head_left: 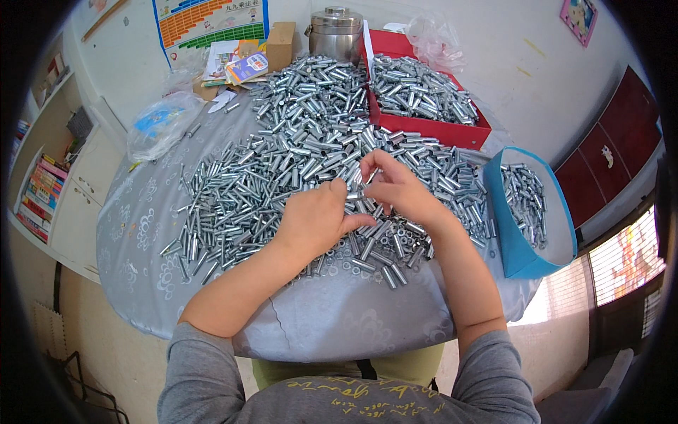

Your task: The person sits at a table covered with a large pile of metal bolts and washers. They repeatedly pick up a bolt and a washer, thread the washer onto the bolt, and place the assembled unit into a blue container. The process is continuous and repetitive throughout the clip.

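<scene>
Currently you are pinching a small metal sleeve (355, 185) with both your left hand (318, 215) and right hand (397, 189) above the heap of sleeves (296, 141).

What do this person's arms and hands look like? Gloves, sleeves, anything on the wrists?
Both hands are bare: no gloves on the left hand or the right hand, and no watch, ring or band that shows. The forearms are bare too. Grey sleeves are pushed up to about the elbows on both arms. They belong to a grey top with yellowish lettering across the chest.
</scene>
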`<state>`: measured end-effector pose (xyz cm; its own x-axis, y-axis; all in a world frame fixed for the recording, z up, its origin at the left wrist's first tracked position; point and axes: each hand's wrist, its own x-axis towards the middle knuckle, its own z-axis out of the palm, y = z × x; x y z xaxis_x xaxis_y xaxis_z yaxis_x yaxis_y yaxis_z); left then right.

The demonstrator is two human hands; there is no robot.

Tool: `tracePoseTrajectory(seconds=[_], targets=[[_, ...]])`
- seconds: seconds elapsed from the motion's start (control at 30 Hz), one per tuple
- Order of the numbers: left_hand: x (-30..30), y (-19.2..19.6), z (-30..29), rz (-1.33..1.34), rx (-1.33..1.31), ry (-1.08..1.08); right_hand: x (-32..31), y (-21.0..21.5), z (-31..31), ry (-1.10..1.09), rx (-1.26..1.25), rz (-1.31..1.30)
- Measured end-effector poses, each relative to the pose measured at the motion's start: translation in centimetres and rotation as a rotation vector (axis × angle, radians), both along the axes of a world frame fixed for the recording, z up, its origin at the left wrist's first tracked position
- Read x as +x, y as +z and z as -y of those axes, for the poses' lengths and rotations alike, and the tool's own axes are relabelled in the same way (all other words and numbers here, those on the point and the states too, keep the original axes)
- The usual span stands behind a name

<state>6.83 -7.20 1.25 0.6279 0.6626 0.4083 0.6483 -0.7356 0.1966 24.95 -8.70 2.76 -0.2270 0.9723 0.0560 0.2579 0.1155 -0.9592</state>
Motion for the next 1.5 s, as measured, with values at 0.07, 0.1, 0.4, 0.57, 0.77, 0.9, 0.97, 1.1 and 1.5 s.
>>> tracePoseTrajectory(seconds=[0.07,0.1,0.4,0.57,0.77,0.9,0.97,1.1,1.5], targets=[[0.0,-0.3,-0.4,0.027,0.036,0.013,-0.5,1.9,0.8,-0.051,-0.271,-0.017],[0.0,-0.4,-0.5,0.041,0.055,0.015,-0.6,1.5,0.7,-0.016,-0.204,0.016],[-0.1,-0.1,-0.5,0.035,0.013,0.032,-0.1,1.3,0.0,0.085,-0.273,0.144],[-0.2,0.1,-0.6,0.032,-0.019,0.039,0.7,-1.4,-1.0,0.080,0.135,0.063],[-0.1,-0.3,-0.8,0.057,0.040,0.032,-0.5,-1.1,-0.6,0.143,-0.158,-0.083],[-0.3,-0.3,-0.7,0.044,-0.041,0.054,-1.1,-0.4,-0.1,0.031,-0.120,-0.098],[-0.3,-0.3,-0.7,0.035,-0.025,0.049,-0.3,-0.7,-0.4,0.126,-0.276,-0.048],[-0.3,-0.8,-0.9,0.060,0.038,0.032,-1.3,-1.8,-0.7,0.023,0.068,-0.080],[-0.3,-0.6,-1.0,0.006,0.065,0.070,-0.7,-1.2,-0.5,0.018,-0.214,-0.205]])
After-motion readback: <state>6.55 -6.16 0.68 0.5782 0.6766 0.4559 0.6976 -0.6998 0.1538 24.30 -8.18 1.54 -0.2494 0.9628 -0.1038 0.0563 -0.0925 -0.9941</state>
